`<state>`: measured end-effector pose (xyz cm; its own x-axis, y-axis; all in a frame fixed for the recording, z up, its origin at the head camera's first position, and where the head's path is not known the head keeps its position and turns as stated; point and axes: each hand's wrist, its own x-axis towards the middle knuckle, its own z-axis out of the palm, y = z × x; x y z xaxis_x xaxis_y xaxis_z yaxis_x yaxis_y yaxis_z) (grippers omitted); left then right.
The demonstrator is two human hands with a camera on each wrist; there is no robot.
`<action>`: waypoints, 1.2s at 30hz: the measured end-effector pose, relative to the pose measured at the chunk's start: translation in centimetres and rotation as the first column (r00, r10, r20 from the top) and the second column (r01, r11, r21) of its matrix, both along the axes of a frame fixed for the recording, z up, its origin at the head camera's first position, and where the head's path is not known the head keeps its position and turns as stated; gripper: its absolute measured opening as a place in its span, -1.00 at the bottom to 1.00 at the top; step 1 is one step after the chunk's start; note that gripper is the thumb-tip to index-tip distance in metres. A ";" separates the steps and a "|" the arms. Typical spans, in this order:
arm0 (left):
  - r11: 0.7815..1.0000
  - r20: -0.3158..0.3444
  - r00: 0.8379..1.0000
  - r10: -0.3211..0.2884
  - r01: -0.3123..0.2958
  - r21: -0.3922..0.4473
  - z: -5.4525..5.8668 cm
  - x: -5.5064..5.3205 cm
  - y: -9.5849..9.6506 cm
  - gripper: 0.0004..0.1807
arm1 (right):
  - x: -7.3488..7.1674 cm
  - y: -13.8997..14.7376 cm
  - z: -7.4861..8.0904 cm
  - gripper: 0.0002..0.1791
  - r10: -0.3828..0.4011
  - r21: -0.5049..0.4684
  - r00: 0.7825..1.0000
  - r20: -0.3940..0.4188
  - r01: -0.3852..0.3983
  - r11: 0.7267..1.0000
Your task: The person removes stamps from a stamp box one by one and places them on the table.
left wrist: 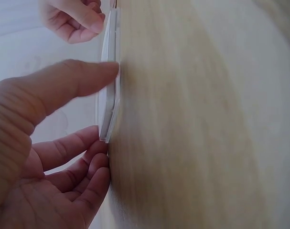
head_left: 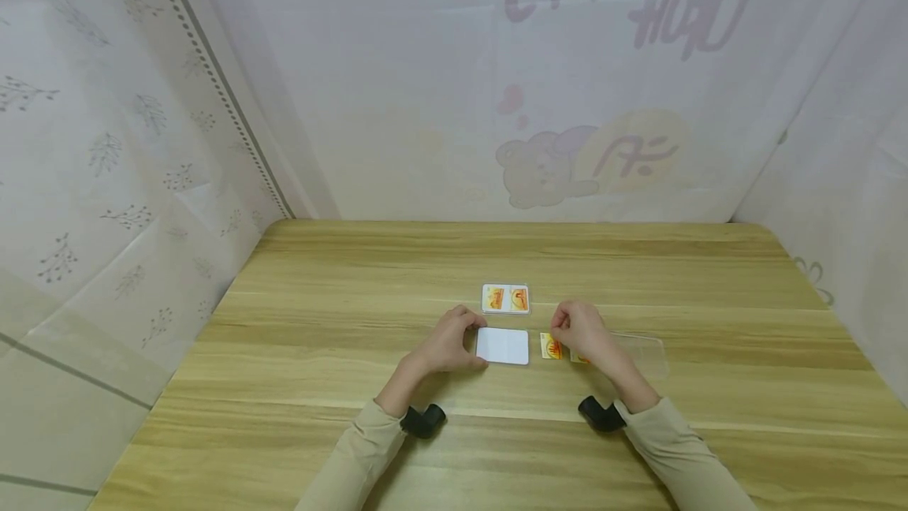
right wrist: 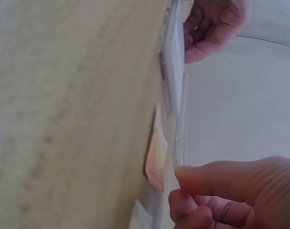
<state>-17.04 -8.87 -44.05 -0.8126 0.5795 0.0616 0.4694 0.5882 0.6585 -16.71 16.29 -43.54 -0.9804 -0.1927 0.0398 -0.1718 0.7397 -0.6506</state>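
A flat clear plastic case (head_left: pixel 502 346) with a plain white top lies on the table. My left hand (head_left: pixel 448 340) holds its left end, thumb at the near edge and fingers at the far corner. In the left wrist view the case's thin layered side (left wrist: pixel 110 90) shows between thumb and fingers. To its right lies a small yellow and red picture card (head_left: pixel 551 346), slightly curled in the right wrist view. My right hand (head_left: pixel 583 331) hovers just beside that card, thumb and forefinger pressed together. Nothing shows between those fingertips. A second picture card (head_left: pixel 578 356) is partly hidden under this hand.
Behind the white-topped case lies a similar case (head_left: pixel 506 299) with two orange pictures on white. A clear plastic lid or tray (head_left: pixel 649 355) rests right of my right hand. The wooden table (head_left: pixel 355 282) meets a printed curtain at its back.
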 end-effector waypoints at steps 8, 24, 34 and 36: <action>1.000 0.021 1.000 0.021 -0.021 0.015 0.1 0.1 0.2 -0.46 | 0.6 0.6 1.2 -0.94 -0.023 -0.026 1.000 0.010 0.023 0.999; 0.997 -0.068 0.997 0.025 -0.020 0.069 1.2 -0.1 2.0 -0.43 | 2.1 3.1 2.4 -0.90 -0.032 -0.118 0.998 -0.063 0.024 0.993; 0.991 -0.059 0.998 -0.036 0.044 0.128 1.6 -0.1 4.6 -0.43 | 3.0 5.1 3.0 -0.82 -0.035 -0.117 0.997 -0.074 0.026 0.993; 0.990 -0.043 0.998 -0.046 0.052 0.134 1.8 -0.1 5.2 -0.43 | 3.1 5.5 3.1 -0.81 -0.033 -0.113 0.997 -0.071 0.025 0.993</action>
<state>-17.11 -3.66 -42.26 -0.7788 0.6028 0.1738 0.5229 0.4707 0.7106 -13.57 21.82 -40.43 -0.9793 -0.1545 0.1304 -0.2008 0.6686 -0.7160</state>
